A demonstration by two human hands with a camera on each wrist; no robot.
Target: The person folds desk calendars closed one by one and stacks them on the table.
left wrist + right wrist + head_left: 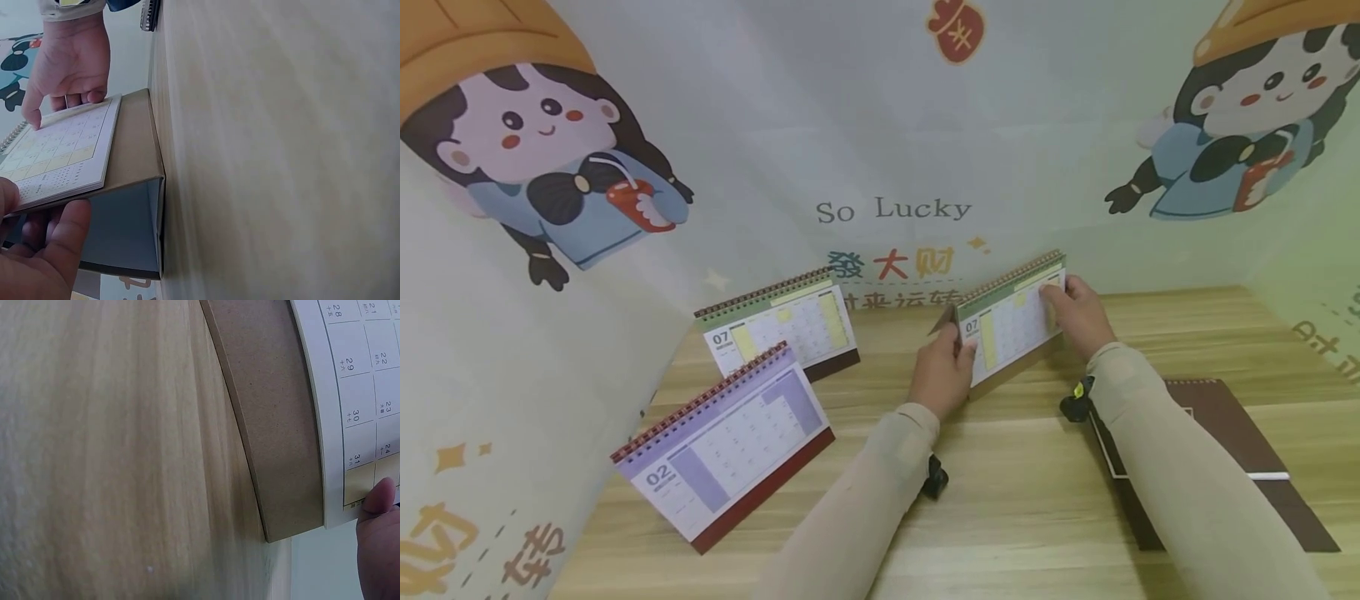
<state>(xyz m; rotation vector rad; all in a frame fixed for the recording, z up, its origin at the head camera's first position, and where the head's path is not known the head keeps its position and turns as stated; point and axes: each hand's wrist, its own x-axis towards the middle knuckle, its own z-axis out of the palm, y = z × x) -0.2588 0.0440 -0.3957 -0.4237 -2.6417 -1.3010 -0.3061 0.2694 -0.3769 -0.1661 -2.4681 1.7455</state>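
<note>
A desk calendar with a green header and "07" on its page stands tented at the back of the table, a brown card base below its pages. My left hand grips its left edge, thumb on the front and fingers behind, as the left wrist view also shows. At the opposite edge my right hand pinches the calendar, its thumb lying on the page near the last dates. Spiral binding runs along the top.
To the left stand another green "07" calendar and, in front of it, a purple "02" calendar with a red base. A dark brown calendar lies on the wooden table under my right forearm. Printed cloth hangs behind.
</note>
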